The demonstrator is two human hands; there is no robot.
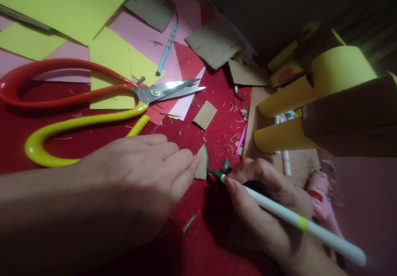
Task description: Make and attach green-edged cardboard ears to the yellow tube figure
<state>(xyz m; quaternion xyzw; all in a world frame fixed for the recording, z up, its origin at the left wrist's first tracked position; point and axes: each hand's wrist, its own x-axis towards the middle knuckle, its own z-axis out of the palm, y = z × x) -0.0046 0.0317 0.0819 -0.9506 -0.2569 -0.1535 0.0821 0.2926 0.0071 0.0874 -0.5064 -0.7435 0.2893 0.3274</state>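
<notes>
My right hand (266,201) grips a white marker (279,214) with a green tip, which touches the edge of a small cardboard piece (202,163). A green line runs along that edge. The closed fingers of my left hand (155,168) hold the piece down on the red surface from its left side. Just past the marker tip, by my right fingers, lies a small green-edged triangle (226,165). Above my left hand rest scissors (151,92) with one red and one yellow handle, blades apart.
Yellow paper (68,3), pink paper (149,40) and cardboard scraps (214,42) lie at the upper left and centre. A patterned pencil (167,51) is near them. Yellow paper rolls on cardboard (347,115) stand at the right, above a pink glue gun (322,201).
</notes>
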